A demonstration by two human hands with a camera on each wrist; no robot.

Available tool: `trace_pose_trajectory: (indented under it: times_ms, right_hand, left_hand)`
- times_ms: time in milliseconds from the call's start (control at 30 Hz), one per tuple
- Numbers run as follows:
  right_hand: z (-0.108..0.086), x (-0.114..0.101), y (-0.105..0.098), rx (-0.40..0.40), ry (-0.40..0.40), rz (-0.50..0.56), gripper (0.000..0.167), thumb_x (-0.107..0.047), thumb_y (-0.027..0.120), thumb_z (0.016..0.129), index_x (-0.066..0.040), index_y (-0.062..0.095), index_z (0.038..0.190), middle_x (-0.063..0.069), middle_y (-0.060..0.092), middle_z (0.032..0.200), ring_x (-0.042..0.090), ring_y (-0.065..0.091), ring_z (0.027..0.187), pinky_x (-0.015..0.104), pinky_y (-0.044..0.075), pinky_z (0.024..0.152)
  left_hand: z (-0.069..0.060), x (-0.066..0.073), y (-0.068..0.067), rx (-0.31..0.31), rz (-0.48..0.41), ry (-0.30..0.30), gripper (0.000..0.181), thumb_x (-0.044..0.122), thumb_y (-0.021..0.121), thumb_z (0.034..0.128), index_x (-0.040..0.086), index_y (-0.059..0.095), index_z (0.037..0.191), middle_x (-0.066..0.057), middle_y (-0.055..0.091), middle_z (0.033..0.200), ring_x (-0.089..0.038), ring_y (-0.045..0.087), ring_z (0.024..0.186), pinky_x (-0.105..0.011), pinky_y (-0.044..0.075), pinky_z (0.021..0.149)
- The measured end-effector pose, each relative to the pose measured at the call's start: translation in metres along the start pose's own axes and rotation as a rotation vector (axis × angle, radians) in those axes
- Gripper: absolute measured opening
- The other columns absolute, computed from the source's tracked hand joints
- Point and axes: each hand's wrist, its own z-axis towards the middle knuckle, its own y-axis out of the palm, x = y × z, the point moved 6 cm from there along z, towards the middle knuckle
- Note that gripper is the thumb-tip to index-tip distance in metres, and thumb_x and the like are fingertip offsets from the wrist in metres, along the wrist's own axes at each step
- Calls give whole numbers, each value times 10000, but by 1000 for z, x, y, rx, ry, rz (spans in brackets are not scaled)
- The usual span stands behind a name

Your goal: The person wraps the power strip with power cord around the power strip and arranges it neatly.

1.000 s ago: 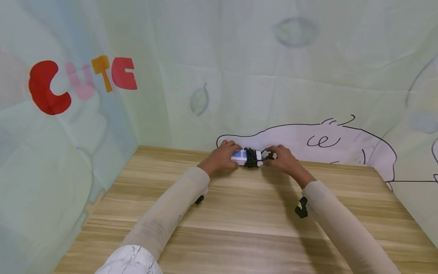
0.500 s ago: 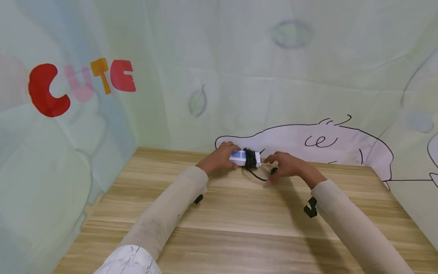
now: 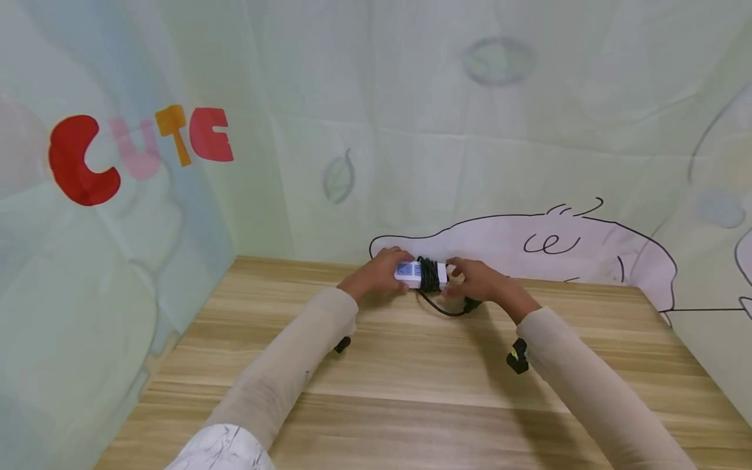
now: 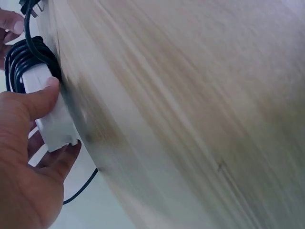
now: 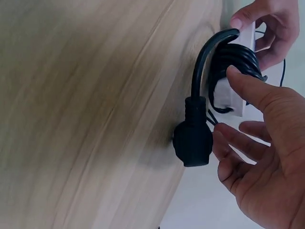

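Note:
A white power strip (image 3: 407, 277) with blue sockets is held up near the table's back edge. Black cable (image 3: 429, 275) is wound round its right part. My left hand (image 3: 382, 273) grips the left end, thumb on one side and fingers on the other, as the left wrist view also shows. At the right end is my right hand (image 3: 478, 281), thumb and fingers spread apart. The right wrist view puts its thumb by the coil and its fingers just past the strip's end (image 5: 226, 95). A loose cable length ends in a black plug (image 5: 193, 143), below that hand.
The wood-grain table (image 3: 376, 378) meets a printed cloth backdrop (image 3: 305, 163) behind the hands. Another cloth wall with coloured letters (image 3: 88, 160) stands to the left. A thin dark wire (image 4: 81, 188) shows beyond the table edge in the left wrist view.
My right hand has let go of the plug end, which dropped forward on a loose cable loop. That hand swung out, then back towards the strip's right end. My left hand keeps its grip.

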Motion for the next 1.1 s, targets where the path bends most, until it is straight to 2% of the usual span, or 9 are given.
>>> trace_pose_trajectory:
  times_ms: [233,333,400,633,800,900,1100]
  right_hand:
    - [0,-11,10,2,-2,-32,909,-336,763,1070,98,296,1718,338,619,1568,450,629,1452,593,507,1226]
    - [-2,-17,10,13,-7,-45,903,-330,772,1063,123,320,1700,341,627,1553,456,632,1443,594,519,1211]
    - [-2,-18,9,18,-2,-55,881,-326,775,1063,125,347,1688,336,633,1547,452,637,1434,590,527,1202]
    - [7,-20,10,52,-25,-113,588,-233,700,1113,142,544,1539,327,716,1421,451,701,1340,565,574,1128]
    - [12,-20,13,65,-15,-94,428,-186,688,1111,106,631,1419,275,760,1300,330,725,1133,501,599,1011]
    - [11,-18,12,59,10,-88,459,-216,697,1105,100,628,1430,267,769,1290,308,721,1088,486,603,980]
    - [6,-12,9,27,49,-105,707,-273,688,1105,129,449,1636,320,735,1419,424,742,1300,544,609,1083]
  left_hand:
    - [0,3,1,-26,-14,-93,677,128,908,756,100,686,1395,-95,680,1307,-281,612,1171,-447,534,1080]
    - [2,4,-1,-38,-18,-123,681,127,884,750,118,675,1398,-74,662,1304,-265,585,1172,-438,532,1069]
    - [4,4,-3,-41,-8,-122,698,143,913,753,115,674,1408,-82,663,1316,-277,578,1197,-448,533,1085]
    - [5,1,-4,20,71,-123,695,209,1003,778,78,698,1388,-113,692,1317,-300,601,1228,-472,542,1125]
    - [4,-4,0,65,86,-106,662,210,1004,796,60,722,1377,-125,715,1308,-321,612,1242,-480,542,1122]
    - [4,-5,2,80,100,-75,683,215,1004,796,64,722,1400,-130,709,1337,-339,604,1276,-488,546,1125]
    - [4,-8,-2,92,114,-36,781,248,986,797,111,673,1499,-119,662,1433,-347,553,1329,-488,554,1121]
